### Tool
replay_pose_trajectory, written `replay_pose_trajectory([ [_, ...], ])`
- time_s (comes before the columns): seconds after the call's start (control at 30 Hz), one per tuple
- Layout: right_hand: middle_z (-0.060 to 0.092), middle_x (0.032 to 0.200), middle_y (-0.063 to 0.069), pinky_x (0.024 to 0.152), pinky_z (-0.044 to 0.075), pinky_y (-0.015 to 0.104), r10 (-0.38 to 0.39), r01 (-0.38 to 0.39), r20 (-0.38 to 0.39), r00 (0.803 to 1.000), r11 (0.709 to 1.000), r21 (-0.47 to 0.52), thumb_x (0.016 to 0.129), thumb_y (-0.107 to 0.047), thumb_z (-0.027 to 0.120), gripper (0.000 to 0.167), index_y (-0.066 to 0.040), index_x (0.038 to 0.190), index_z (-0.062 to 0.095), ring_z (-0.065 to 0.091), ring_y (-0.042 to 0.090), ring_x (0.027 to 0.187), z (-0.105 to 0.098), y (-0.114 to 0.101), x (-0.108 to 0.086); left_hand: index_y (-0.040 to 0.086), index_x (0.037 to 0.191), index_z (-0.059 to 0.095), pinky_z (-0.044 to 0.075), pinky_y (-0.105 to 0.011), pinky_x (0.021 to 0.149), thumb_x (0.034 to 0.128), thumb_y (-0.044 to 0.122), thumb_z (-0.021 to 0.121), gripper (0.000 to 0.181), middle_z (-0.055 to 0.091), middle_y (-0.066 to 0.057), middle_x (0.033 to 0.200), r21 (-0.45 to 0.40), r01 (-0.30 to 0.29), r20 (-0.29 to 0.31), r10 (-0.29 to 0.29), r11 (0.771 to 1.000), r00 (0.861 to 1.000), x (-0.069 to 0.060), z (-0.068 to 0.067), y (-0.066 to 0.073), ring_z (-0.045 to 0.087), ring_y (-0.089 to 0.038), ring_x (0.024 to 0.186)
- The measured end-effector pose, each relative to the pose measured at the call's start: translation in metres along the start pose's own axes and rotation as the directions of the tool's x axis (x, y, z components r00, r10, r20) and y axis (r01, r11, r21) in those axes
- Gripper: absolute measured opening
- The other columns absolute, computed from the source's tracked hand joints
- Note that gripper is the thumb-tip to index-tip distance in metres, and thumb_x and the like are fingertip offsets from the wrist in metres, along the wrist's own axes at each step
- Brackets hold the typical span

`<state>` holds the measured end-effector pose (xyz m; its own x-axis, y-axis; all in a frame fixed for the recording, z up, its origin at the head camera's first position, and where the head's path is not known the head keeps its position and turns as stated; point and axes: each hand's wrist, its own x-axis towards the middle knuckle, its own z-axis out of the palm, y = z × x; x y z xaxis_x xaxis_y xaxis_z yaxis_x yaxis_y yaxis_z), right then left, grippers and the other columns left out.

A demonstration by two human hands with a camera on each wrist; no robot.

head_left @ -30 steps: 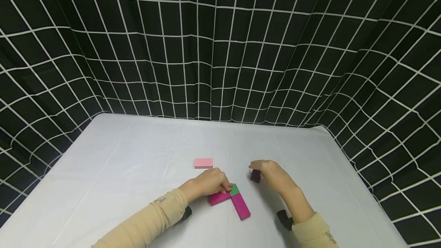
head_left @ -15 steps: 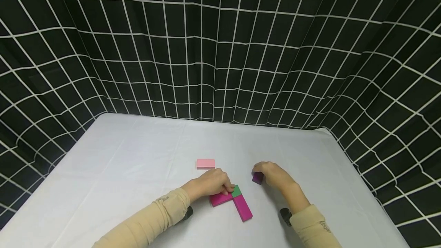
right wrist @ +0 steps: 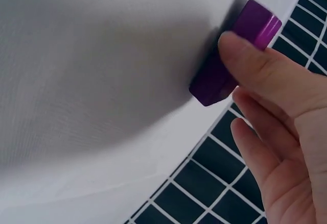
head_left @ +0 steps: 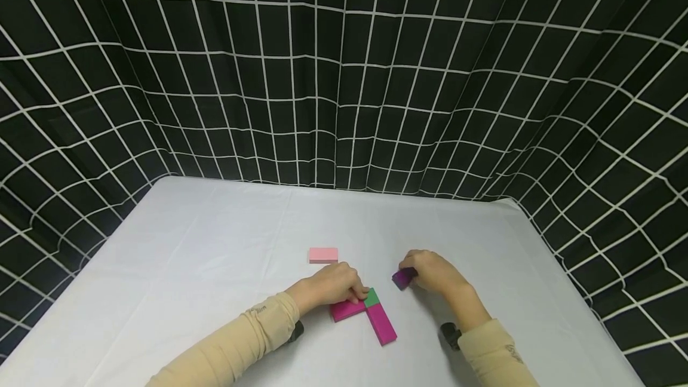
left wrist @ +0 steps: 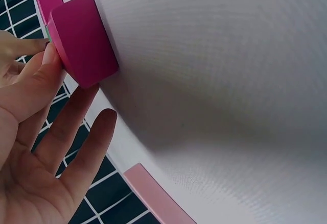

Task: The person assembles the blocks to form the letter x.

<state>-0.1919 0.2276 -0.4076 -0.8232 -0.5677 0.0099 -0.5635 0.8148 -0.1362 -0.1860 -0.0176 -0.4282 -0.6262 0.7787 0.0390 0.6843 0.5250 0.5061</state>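
Observation:
In my right hand a purple block is pinched between thumb and fingers. The right wrist view shows the thumb across the purple block, which is tilted just at the tablecloth. My left hand pinches a magenta block, thumb on one side and fingers on the other. A small green block touches its right end, near the left fingertips. From the green block a second magenta block runs toward me. Part of the held magenta block is hidden under the left hand in the head view.
A light pink block lies behind the left hand, apart from the others. White cloth covers the table. A black curtain with a white grid stands around its back and sides. Dark wrist devices sit under the forearms.
The right hand has closed round the purple block and turned it so that it points lower left. My left hand keeps its place on the magenta block. The view has shifted slightly.

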Motion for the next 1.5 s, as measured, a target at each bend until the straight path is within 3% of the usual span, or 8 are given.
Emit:
replay_pose_trajectory([
  [0.27,0.065,0.082,0.000,0.069,0.054,0.028,-0.049,0.049,-0.035,0.998,0.999,-0.017,0.066,-0.004,0.086,0.027,-0.008,0.091,0.075,0.063,0.014,0.075,-0.004,-0.004,-0.003,0.010,0.096,0.078,0.046,-0.010,0.069,0.0809,0.007,0.076,0.016,0.073,0.001,0.103,0.009,-0.007,-0.007,0.007,1.000,1.000,0.000,-0.002,0.002,0.067,-0.010,0.097],
  [0.5,0.065,0.083,0.000,0.067,0.054,0.028,-0.047,0.046,-0.053,0.997,0.999,-0.022,0.066,-0.009,0.088,0.029,-0.007,0.093,0.077,0.062,0.013,0.073,-0.005,-0.007,-0.006,0.009,0.096,0.078,0.045,-0.009,0.065,0.0805,0.006,0.076,0.016,0.073,0.000,0.103,0.006,-0.012,-0.006,0.012,1.000,1.000,-0.001,-0.002,0.003,0.067,-0.009,0.095],
  [0.9,0.067,0.085,-0.002,0.067,0.054,0.028,-0.053,0.052,-0.051,0.997,0.998,-0.030,0.066,-0.009,0.088,0.029,-0.007,0.092,0.077,0.063,0.014,0.075,-0.005,-0.008,-0.008,0.009,0.097,0.078,0.045,-0.009,0.068,0.0802,0.006,0.076,0.017,0.073,0.000,0.103,-0.003,-0.018,-0.006,0.018,1.000,1.000,-0.001,-0.002,0.002,0.067,-0.009,0.098],
  [1.5,0.066,0.082,-0.001,0.068,0.055,0.031,-0.065,0.065,-0.030,0.997,0.998,-0.021,0.065,-0.008,0.088,0.027,-0.007,0.090,0.077,0.063,0.014,0.074,0.001,-0.011,-0.008,0.009,0.097,0.078,0.043,-0.009,0.061,0.0803,0.008,0.076,0.016,0.072,0.000,0.103,0.007,-0.030,-0.007,0.030,1.000,1.000,-0.002,-0.002,0.002,0.067,-0.008,0.096],
])
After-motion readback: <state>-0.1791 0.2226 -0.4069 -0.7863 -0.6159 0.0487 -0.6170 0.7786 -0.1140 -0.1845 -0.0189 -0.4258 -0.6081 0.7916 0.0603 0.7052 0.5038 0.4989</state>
